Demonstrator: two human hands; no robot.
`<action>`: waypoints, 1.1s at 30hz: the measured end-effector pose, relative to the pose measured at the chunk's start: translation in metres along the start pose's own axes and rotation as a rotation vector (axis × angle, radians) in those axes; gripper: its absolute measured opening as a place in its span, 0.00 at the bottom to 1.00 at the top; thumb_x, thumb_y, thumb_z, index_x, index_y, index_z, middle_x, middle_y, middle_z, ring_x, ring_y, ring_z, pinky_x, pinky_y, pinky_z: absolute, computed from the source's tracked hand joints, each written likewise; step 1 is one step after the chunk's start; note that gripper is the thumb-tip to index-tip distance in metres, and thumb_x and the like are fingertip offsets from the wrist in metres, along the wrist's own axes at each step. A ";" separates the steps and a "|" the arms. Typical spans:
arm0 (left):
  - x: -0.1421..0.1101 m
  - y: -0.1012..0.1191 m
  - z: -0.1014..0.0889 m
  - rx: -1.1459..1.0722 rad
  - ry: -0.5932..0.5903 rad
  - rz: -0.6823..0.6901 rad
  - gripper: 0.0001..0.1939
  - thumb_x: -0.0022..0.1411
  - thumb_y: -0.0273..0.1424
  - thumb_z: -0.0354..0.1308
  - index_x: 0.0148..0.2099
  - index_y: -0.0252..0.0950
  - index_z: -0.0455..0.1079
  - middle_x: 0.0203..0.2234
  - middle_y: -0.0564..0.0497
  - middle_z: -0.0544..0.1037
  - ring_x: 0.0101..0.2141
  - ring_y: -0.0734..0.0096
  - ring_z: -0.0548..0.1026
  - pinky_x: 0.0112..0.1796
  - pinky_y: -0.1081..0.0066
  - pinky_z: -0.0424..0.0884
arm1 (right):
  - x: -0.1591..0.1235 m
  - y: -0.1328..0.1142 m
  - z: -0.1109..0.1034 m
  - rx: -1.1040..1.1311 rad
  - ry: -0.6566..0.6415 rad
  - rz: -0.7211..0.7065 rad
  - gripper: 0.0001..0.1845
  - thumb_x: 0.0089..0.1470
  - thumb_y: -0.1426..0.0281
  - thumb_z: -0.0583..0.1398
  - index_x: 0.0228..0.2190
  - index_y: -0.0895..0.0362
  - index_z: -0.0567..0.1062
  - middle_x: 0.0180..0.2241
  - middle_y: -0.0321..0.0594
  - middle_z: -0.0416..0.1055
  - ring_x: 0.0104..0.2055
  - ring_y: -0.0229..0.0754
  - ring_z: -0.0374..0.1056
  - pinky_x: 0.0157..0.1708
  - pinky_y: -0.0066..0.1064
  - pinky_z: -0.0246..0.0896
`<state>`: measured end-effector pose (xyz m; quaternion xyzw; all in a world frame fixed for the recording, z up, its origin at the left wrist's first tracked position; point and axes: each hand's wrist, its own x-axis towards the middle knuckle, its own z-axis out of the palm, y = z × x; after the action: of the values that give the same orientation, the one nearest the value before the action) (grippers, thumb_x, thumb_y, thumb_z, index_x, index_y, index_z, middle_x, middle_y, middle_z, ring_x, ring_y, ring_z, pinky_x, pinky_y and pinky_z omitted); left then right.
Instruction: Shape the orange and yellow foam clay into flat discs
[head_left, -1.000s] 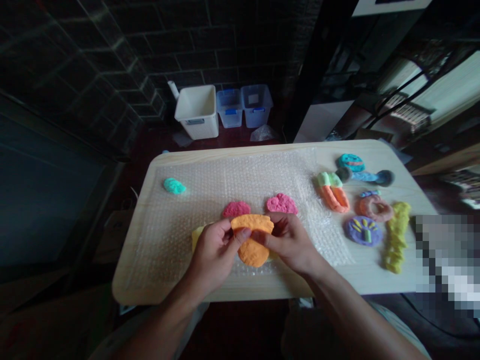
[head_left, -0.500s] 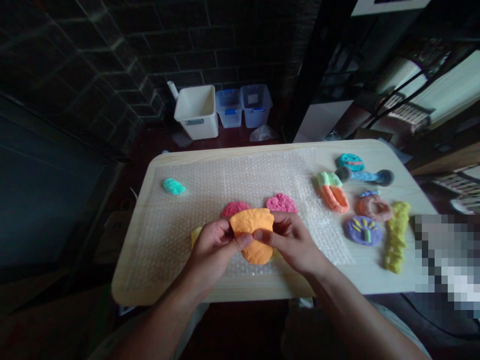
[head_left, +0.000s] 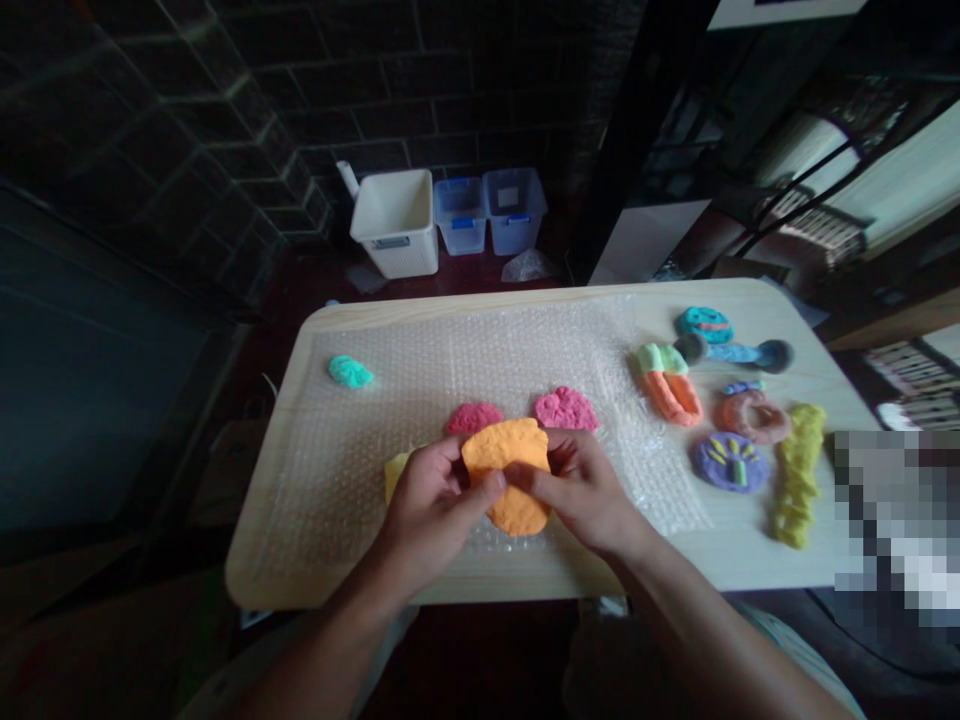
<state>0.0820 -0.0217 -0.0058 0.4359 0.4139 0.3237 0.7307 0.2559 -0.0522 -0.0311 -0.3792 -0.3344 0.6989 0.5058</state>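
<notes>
A flattened piece of orange modelling clay (head_left: 513,450) is held up over the table between both hands. My left hand (head_left: 442,495) pinches its left side, thumb on the front face and fingers behind. On the other side my right hand (head_left: 581,485) grips it the same way, and the two thumbs nearly meet at the middle. Behind the orange piece lie two pink clay lumps, one at the left (head_left: 474,417) and one at the right (head_left: 566,410). Something yellow (head_left: 395,470) shows partly beside my left hand.
Bubble wrap (head_left: 390,390) covers much of the wooden table (head_left: 480,580). A turquoise clay lump (head_left: 350,371) lies on it at the left. Several shaped clay pieces are at the right, among them a purple disc (head_left: 731,463) and a yellow strip (head_left: 799,475). Beyond stands a white bin (head_left: 397,225).
Both hands still hold the orange clay. Its lower edge hangs slightly lower and its outline has shifted a little; the thumbs have moved slightly on it. The table pieces have not moved.
</notes>
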 end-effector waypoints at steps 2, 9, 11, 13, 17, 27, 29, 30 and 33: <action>0.000 0.000 0.001 0.029 0.020 0.026 0.17 0.56 0.31 0.75 0.48 0.33 0.81 0.42 0.43 0.87 0.41 0.57 0.85 0.44 0.65 0.81 | 0.001 0.002 0.002 -0.022 0.013 -0.007 0.15 0.51 0.61 0.77 0.35 0.58 0.85 0.28 0.38 0.80 0.26 0.36 0.72 0.28 0.25 0.69; -0.001 0.001 -0.001 0.061 0.012 0.061 0.19 0.60 0.32 0.72 0.53 0.35 0.79 0.47 0.43 0.86 0.46 0.57 0.85 0.47 0.63 0.81 | 0.002 0.003 0.001 -0.104 0.070 -0.037 0.16 0.49 0.62 0.78 0.32 0.59 0.83 0.26 0.35 0.76 0.25 0.34 0.68 0.26 0.25 0.65; 0.000 0.001 -0.002 0.057 -0.004 0.039 0.18 0.60 0.33 0.72 0.52 0.35 0.80 0.45 0.44 0.87 0.44 0.57 0.85 0.47 0.64 0.81 | 0.001 0.000 0.000 -0.116 0.078 -0.039 0.16 0.49 0.61 0.77 0.30 0.59 0.82 0.25 0.35 0.75 0.24 0.34 0.67 0.25 0.25 0.63; 0.000 0.001 -0.004 0.070 0.011 0.027 0.16 0.62 0.34 0.72 0.50 0.35 0.81 0.44 0.45 0.87 0.43 0.59 0.85 0.47 0.64 0.81 | 0.000 -0.002 -0.001 -0.102 0.068 -0.041 0.16 0.50 0.60 0.77 0.30 0.58 0.82 0.24 0.35 0.75 0.24 0.35 0.67 0.25 0.25 0.64; 0.000 0.001 -0.007 0.107 0.055 0.026 0.14 0.61 0.34 0.72 0.48 0.36 0.82 0.43 0.46 0.87 0.42 0.59 0.85 0.46 0.65 0.81 | 0.000 -0.005 -0.002 -0.044 0.069 -0.038 0.15 0.49 0.61 0.78 0.30 0.57 0.83 0.25 0.36 0.78 0.26 0.36 0.71 0.29 0.27 0.68; 0.003 -0.001 -0.008 0.055 0.084 0.028 0.16 0.62 0.36 0.73 0.50 0.35 0.83 0.43 0.45 0.87 0.41 0.61 0.85 0.45 0.67 0.80 | 0.001 -0.009 -0.004 -0.065 0.130 -0.047 0.16 0.47 0.59 0.78 0.31 0.56 0.84 0.28 0.38 0.81 0.28 0.39 0.75 0.30 0.29 0.72; 0.003 -0.001 -0.010 0.071 0.115 0.047 0.15 0.63 0.36 0.72 0.49 0.35 0.83 0.42 0.45 0.87 0.40 0.62 0.85 0.44 0.68 0.79 | 0.001 -0.010 -0.004 -0.070 0.141 -0.049 0.16 0.47 0.61 0.79 0.32 0.56 0.84 0.29 0.38 0.81 0.29 0.39 0.75 0.31 0.28 0.72; 0.003 -0.001 -0.011 0.083 0.125 0.052 0.14 0.63 0.36 0.72 0.49 0.35 0.83 0.42 0.45 0.87 0.40 0.62 0.85 0.44 0.68 0.79 | 0.001 -0.010 -0.005 -0.074 0.141 -0.056 0.15 0.47 0.61 0.79 0.32 0.56 0.84 0.29 0.38 0.81 0.29 0.38 0.75 0.31 0.28 0.72; 0.003 0.000 -0.012 0.099 0.116 0.035 0.13 0.63 0.36 0.73 0.46 0.34 0.84 0.39 0.45 0.88 0.38 0.62 0.84 0.42 0.69 0.79 | 0.001 -0.009 -0.007 -0.081 0.132 -0.076 0.15 0.48 0.61 0.78 0.29 0.57 0.83 0.26 0.37 0.80 0.27 0.38 0.74 0.29 0.28 0.71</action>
<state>0.0729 -0.0147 -0.0096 0.4591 0.4632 0.3404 0.6773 0.2663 -0.0481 -0.0269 -0.4314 -0.3426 0.6387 0.5372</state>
